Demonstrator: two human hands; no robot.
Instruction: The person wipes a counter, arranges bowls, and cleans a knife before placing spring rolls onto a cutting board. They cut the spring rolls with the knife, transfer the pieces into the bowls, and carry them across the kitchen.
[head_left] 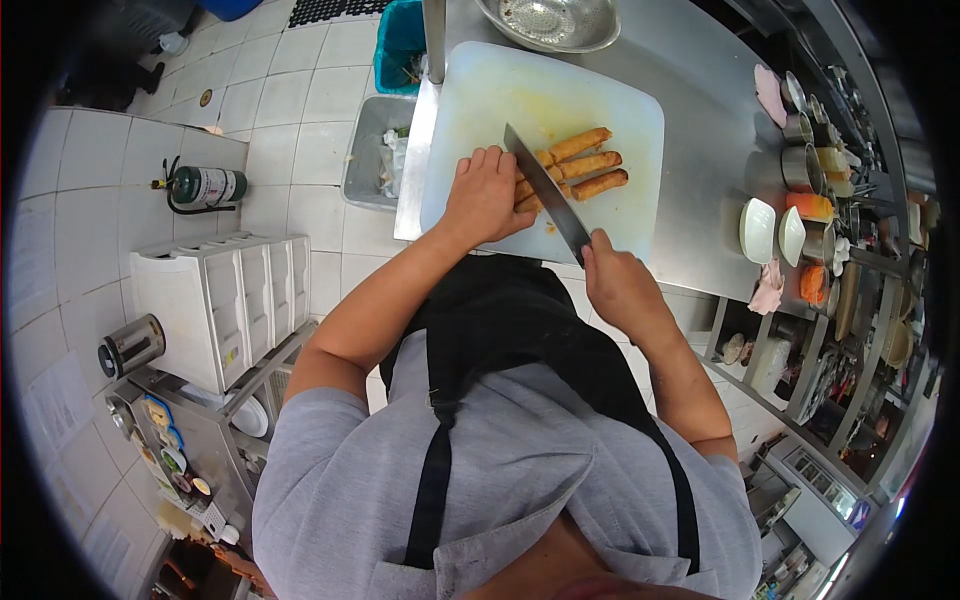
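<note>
Golden-brown fried spring rolls (pixel 590 163) lie side by side on a white cutting board (pixel 470 85), several pieces in all. Across them runs a large kitchen knife (pixel 555 203), its blade slanting from upper left to lower right. My right hand (pixel 622 283) is closed around the knife's handle near the board's front edge. To the left of the blade, my left hand (pixel 487 197) grips the left ends of the rolls, fingers bent and thumb towards the blade. Those ends are partly hidden by the hand and the knife.
A metal colander (pixel 555 22) stands behind the board on the steel counter (pixel 705 150). White bowls (pixel 757 230), pots and a pink cloth (pixel 768 288) line the right side. Left of the counter are a grey bin (pixel 365 150) and a teal bin (pixel 397 45).
</note>
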